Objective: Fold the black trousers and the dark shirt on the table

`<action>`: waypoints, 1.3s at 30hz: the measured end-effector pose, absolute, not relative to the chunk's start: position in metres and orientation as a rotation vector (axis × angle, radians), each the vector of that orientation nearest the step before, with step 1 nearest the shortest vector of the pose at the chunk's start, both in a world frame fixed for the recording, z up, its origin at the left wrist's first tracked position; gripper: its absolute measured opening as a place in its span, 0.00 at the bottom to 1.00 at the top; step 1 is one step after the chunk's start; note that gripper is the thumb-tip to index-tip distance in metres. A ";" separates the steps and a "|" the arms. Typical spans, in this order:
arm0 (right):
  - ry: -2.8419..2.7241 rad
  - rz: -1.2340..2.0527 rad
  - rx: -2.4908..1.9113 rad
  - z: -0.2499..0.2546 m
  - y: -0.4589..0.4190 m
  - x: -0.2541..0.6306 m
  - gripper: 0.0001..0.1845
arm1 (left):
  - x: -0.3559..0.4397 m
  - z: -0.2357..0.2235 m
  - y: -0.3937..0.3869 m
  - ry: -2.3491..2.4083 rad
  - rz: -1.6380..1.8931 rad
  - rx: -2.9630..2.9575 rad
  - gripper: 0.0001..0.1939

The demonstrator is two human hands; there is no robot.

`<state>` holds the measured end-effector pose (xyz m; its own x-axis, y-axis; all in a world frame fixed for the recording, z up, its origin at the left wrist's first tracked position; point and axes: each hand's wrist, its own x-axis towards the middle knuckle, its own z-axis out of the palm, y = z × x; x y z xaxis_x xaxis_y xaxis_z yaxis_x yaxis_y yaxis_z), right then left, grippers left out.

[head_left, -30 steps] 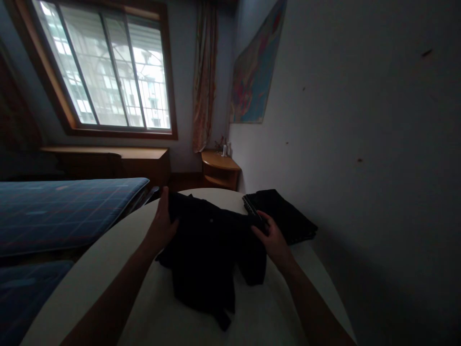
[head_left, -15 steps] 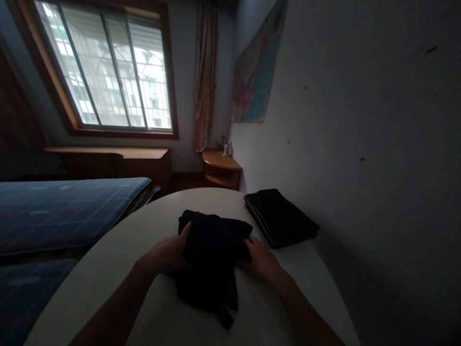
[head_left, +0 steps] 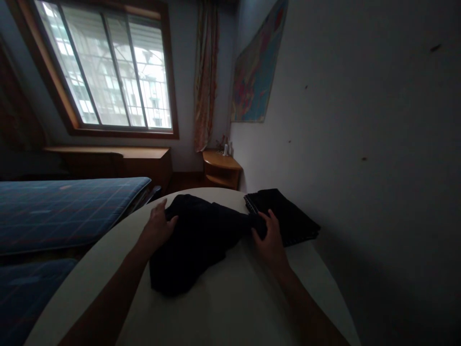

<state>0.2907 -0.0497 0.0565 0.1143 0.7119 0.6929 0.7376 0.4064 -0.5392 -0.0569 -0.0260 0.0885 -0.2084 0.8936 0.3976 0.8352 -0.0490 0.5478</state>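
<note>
Dim room, barred window (head_left: 118, 72), wall map (head_left: 254, 72), plaid mattress (head_left: 65, 211), round table (head_left: 223, 307)

Dim overall. Daylight came through the wood-framed sliding window (head_left: 115, 72) at far left, panes near blown out. White right-hand wall (head_left: 342, 110) fell into shadow, darkest low right. Black cloth garment (head_left: 198, 230) was underexposed, folds mostly lost. Soft detail throughout; wide-lens stretch toward the edges.

No text is readable; any print on the colourful wall poster (head_left: 256, 67) seems too blurred.
</note>
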 end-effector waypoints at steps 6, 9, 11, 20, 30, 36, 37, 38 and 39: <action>-2.100 -0.098 -1.309 0.050 -0.070 0.262 0.18 | -0.049 0.065 -0.033 2.100 0.345 2.024 0.39; -2.314 -0.015 -1.231 0.049 -0.081 0.244 0.22 | -0.050 0.061 -0.032 2.115 0.263 2.020 0.32; -2.368 0.019 -1.248 0.046 -0.083 0.232 0.26 | -0.048 0.061 -0.030 2.091 0.260 2.026 0.25; -2.082 0.172 -1.605 0.053 -0.065 0.241 0.15 | -0.043 0.082 -0.033 1.953 0.447 2.040 0.12; -1.438 0.512 -1.364 0.069 -0.056 0.291 0.22 | -0.042 0.094 -0.032 1.907 0.783 1.923 0.20; -1.558 0.536 -1.198 0.056 -0.050 0.287 0.31 | -0.032 0.069 -0.041 1.525 0.408 2.117 0.48; -1.596 0.579 -1.190 0.054 -0.051 0.285 0.32 | -0.030 0.065 -0.043 1.472 0.383 2.180 0.52; -1.641 0.615 -1.187 0.053 -0.053 0.281 0.32 | -0.028 0.062 -0.044 1.446 0.372 2.228 0.55; -1.695 0.631 -1.187 0.053 -0.056 0.278 0.34 | -0.026 0.059 -0.044 1.451 0.371 2.258 0.56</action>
<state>0.2781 -0.0558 0.0529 -0.0893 0.9120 0.4004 0.4276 0.3982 -0.8115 -0.0258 -0.0442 0.0586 0.4169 0.9089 -0.0062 0.7944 -0.3610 0.4885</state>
